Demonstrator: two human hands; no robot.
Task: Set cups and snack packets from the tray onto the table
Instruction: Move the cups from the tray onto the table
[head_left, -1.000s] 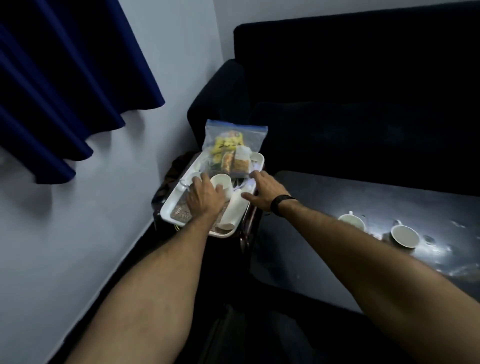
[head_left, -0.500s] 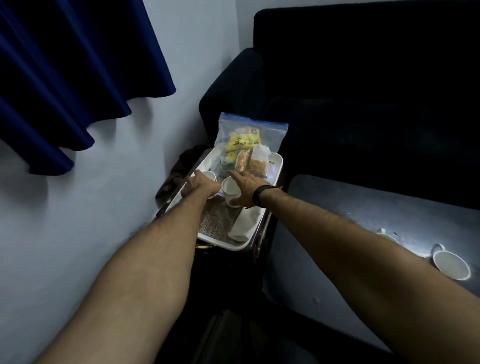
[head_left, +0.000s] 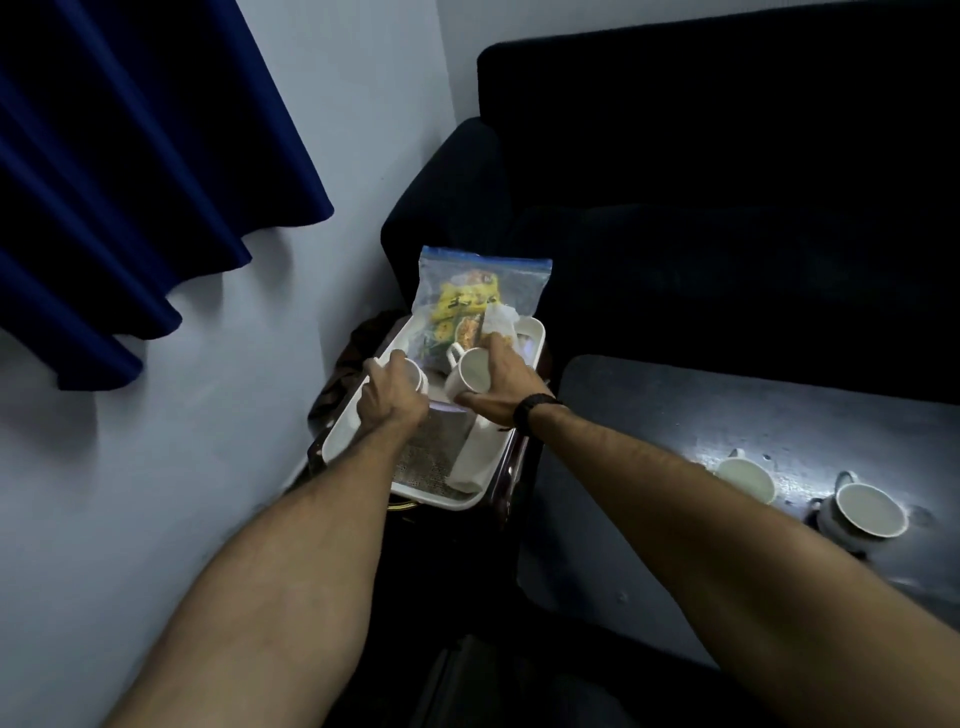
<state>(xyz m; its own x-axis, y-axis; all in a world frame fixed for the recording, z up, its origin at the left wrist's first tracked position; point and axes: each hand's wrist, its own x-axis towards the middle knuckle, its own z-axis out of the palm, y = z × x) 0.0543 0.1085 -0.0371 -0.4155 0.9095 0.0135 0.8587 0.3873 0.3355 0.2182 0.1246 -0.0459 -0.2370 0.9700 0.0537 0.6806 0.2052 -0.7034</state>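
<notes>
Both hands were on cups over the tray (head_left: 358, 431): left hand (head_left: 392, 397) wrapped round one cup (head_left: 415, 375), right hand (head_left: 506, 382) clamped on a tilted cup (head_left: 470, 375), thumb under, fingers over the rim. Looked like ceramic, so stiff, slick, chippable; I'd grip the body, not the handle. Snack bag (head_left: 475, 301) leaned at the tray's far end, soft and light. Two cups (head_left: 743, 478) sat on the table (head_left: 675, 410).

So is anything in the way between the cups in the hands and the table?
Nothing visible. The left hand and right hand each grip a cup over the tray; the table beside it is bare on its near-left part.
</notes>
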